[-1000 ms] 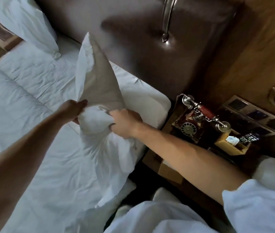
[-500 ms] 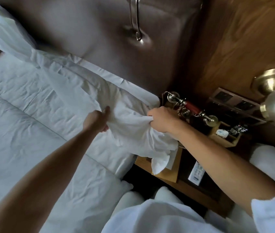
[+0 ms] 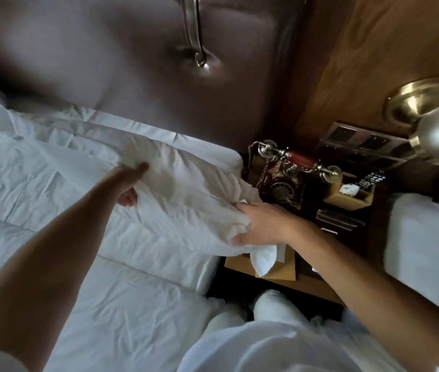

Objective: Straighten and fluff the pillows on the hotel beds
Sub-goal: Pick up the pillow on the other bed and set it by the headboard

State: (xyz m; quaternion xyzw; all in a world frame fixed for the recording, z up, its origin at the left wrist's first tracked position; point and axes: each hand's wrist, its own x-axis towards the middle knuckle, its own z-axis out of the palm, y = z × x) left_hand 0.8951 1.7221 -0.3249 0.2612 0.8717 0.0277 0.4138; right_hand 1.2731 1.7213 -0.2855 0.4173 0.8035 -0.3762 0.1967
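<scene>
Pillow (image 3: 186,189) lies flat on bed (image 3: 111,318) by headboard (image 3: 105,63); left hand (image 3: 129,181) pinches its left edge, right hand (image 3: 264,224) clasps its bunched end.

Antique telephone (image 3: 280,183), brass lamp (image 3: 422,102), headboard (image 3: 105,63)

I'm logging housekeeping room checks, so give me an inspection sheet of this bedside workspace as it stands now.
Surface: bed, white sheets creased.
Job's things: pillow lies flat at the headboard, right end bunched.
Clutter: antique telephone, tissue box, remote on nightstand.
Grippers: left hand holds the pillow's left edge; right hand grips its bunched end.
Cables: nothing seen.
Surroundings: wood wall, brass lamp, second bed at right.
</scene>
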